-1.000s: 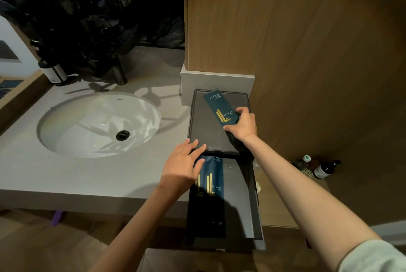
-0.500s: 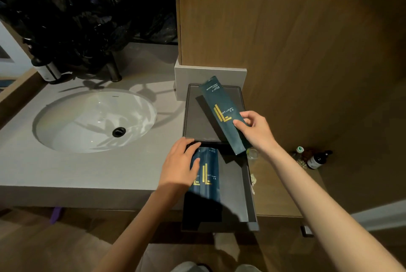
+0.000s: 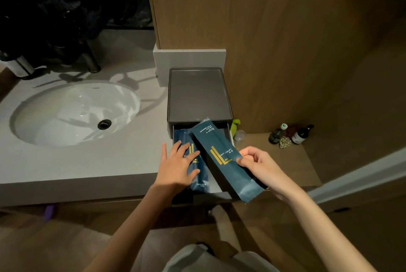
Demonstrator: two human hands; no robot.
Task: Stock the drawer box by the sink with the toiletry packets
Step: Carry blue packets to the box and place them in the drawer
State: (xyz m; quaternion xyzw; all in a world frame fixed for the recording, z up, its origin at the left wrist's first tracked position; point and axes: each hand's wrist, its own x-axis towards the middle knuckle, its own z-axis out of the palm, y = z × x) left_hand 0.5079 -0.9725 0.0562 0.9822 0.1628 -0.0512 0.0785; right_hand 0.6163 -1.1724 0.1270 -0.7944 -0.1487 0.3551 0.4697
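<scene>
- Presently the right hand (image 3: 259,166) pinches the held packet (image 3: 226,162) by its long right edge, thumb on the printed face and fingers curled behind. The packet slants over the right half of the open drawer (image 3: 217,186), its far end dipping under the box's top.
- That slant looks chosen to slide the packet in lengthwise beside what is already there.
- The left hand (image 3: 175,166) lies flat with straight, spread fingers on the stocked packets (image 3: 202,175) along the drawer's left side. It is probably pinning them so they keep to their side and leave a lane free.
- The drawer box (image 3: 198,93) stands at the counter's right end, its back near a pale upstand. Its drawer is drawn out past the counter's front edge.
- The sink (image 3: 74,113) is sunk into the counter (image 3: 87,162) well to the left, and the tap (image 3: 92,63) stands behind it.
- A small clear cup (image 3: 239,135) and something green sit just beside the box's right side, on a lower wooden shelf (image 3: 296,162). Bottles (image 3: 301,134) stand farther right on that shelf.
- Little blocks the way, I judge. The near end of the held packet overhangs the drawer's front wall and must clear it.
</scene>
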